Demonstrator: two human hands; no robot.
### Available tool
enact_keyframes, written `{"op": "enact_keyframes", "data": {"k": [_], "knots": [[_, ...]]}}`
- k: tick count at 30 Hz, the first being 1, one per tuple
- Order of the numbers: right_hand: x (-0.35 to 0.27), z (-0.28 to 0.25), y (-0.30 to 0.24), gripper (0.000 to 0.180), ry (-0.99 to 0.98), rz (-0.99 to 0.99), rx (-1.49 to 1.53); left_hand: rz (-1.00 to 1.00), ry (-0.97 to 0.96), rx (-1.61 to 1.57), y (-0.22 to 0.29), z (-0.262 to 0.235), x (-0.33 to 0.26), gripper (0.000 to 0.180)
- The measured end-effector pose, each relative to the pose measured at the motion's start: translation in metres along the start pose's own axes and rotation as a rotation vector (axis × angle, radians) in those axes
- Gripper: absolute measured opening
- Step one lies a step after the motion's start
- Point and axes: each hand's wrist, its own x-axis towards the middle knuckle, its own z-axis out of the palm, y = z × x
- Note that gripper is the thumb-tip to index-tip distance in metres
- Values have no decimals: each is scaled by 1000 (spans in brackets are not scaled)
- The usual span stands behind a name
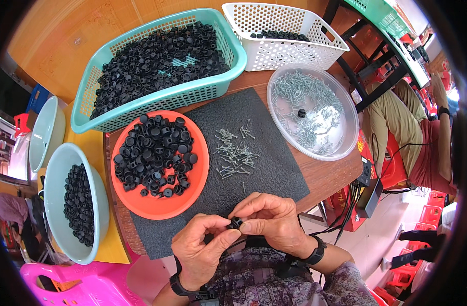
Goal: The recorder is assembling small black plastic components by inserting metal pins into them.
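Observation:
Close to my body, a small round black plastic part (pixel 235 223) is pinched between the fingertips of both hands. My left hand (pixel 203 245) grips it from the left with thumb and forefinger. From the other side, my right hand (pixel 271 222) closes thumb and fingers on it. Just beyond my hands, loose silver screws (pixel 236 155) lie scattered on a dark grey mat (pixel 274 158). An orange-red plate (pixel 136 206) to the left carries a heap of similar black parts (pixel 154 148). Whether a screw sits in the held part is hidden by my fingers.
At the back stand a teal basket (pixel 237 56) full of black parts and a white basket (pixel 279 55) with some more. A clear round tub (pixel 351 127) holds screws on the right. Pale green basins (pixel 103 204) stand left. A seated person (pixel 396 122) is at the right.

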Motion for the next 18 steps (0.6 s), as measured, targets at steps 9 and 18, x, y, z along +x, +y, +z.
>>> {"op": "enact_keyframes", "data": {"k": [9, 18], "knots": [[-2, -4, -1, 19, -14, 6, -84, -136, -43, -101, 3, -3, 1, 24], [-2, -3, -1, 20, -5, -6, -112, -100, -97, -105, 1, -5, 4, 24]]}}
